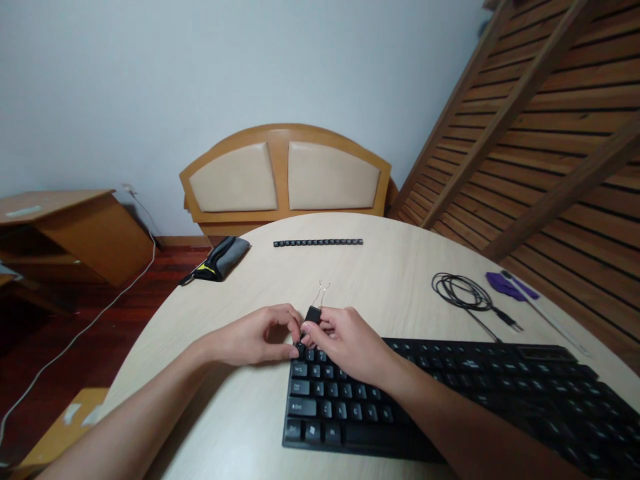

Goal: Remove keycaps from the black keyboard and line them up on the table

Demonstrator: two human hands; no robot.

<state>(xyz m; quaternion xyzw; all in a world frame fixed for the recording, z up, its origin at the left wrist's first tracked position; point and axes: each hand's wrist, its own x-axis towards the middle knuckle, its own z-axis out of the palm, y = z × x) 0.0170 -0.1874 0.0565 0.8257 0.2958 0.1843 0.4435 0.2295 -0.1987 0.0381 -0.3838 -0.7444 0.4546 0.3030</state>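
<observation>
A: A pale wall (250, 60) fills the top of the frame, with a round-edged wooden counter (390, 280) below. Where's the keyboard (465, 365)?

B: Lower right, running off the edge. The left hand (265, 337) is at its upper-left corner, by a small key (301, 348).

A: Is that grip pinching the key?

B: I can't tell. Thumb and fingertips curl round it, but they might only be touching.

A: And the right hand (347, 340)?

B: Its grip is firmly on a small black tool (313, 315) just above that corner, near the frame's centre, wire ends (325, 289) pointing up.

A: How would the tool handle?

B: Light, I'd guess, with a stiff body. The thin wires look springy and easily bent, so the black block is the place to hold.

A: And the keys?

B: Probably hard, light plastic, a bit slippery; best taken by opposite sides. Those in the row of keycaps (318, 243), upper middle, would likely scatter at a nudge.

A: The keyboard itself?

B: Rigid and heavier, I'd think; steady it by the frame.
</observation>
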